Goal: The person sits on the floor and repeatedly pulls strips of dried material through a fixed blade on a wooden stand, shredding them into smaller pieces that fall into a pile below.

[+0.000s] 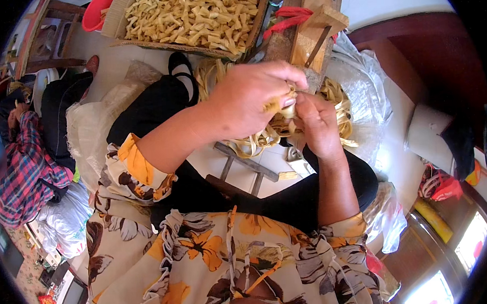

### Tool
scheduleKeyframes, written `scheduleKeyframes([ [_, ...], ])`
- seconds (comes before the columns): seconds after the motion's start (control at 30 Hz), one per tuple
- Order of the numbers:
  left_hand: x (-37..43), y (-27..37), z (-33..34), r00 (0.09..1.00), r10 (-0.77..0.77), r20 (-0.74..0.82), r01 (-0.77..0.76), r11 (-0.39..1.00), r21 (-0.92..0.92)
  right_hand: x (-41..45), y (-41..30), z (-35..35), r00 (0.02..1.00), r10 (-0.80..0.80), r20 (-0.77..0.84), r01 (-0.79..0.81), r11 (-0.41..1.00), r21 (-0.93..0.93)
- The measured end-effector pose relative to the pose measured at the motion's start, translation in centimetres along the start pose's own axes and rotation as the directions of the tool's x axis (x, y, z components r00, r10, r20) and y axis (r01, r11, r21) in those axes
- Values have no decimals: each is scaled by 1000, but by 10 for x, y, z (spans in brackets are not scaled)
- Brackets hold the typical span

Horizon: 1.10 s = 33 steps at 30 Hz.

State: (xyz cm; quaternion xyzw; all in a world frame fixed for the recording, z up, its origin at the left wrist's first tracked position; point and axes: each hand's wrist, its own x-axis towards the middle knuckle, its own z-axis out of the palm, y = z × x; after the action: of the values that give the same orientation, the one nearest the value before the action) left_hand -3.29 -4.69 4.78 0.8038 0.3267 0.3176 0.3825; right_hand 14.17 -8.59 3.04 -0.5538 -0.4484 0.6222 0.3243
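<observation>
Both of my hands meet in front of me, above a heap of pale yellow strips that look like plant fibre or bamboo [247, 145]. My left hand [251, 100] has its fingers closed on a small bunched yellow strip [286, 108]. The thumb and fingers of my right hand [318, 121] pinch the other side of that same piece, close against the left fingertips. Just beyond the hands stands a wooden block fixture [317, 28] with a thin dark metal piece and a red cloth tie [288, 19] around it. The fingers partly hide the held piece.
A cardboard box [168, 47] full of short knotted yellow pieces lies ahead, beside a red container [93, 13]. Another person in a plaid shirt [30, 175] sits at the left, near a wooden chair [53, 63]. Clear plastic sheeting [360, 92] lies at the right.
</observation>
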Motion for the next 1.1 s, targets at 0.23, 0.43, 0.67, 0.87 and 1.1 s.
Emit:
scheduleKeyframes([
  [0.23, 2, -4, -22, 942, -173, -288, 40, 910, -414, -5, 12, -13, 969, -19, 248, -113, 855, 506],
  [0.43, 4, -3, -21, 823, -539, 182, 520, 584, -623, -1, 7, -10, 982, 68, 178, -138, 896, 422],
  [0.67, 3, -6, -1, 820, -533, 210, 507, 505, -698, -4, 2, -26, 995, 103, 8, -101, 958, 267],
  [0.87, 36, -29, 22, 844, -536, -23, 397, 653, -645, 28, -4, -38, 815, -323, -481, 132, 912, -389],
  [1.1, 47, -67, 45, 700, -699, -147, 598, 686, -413, 68, 23, -54, 737, -424, -526, -28, 759, -650],
])
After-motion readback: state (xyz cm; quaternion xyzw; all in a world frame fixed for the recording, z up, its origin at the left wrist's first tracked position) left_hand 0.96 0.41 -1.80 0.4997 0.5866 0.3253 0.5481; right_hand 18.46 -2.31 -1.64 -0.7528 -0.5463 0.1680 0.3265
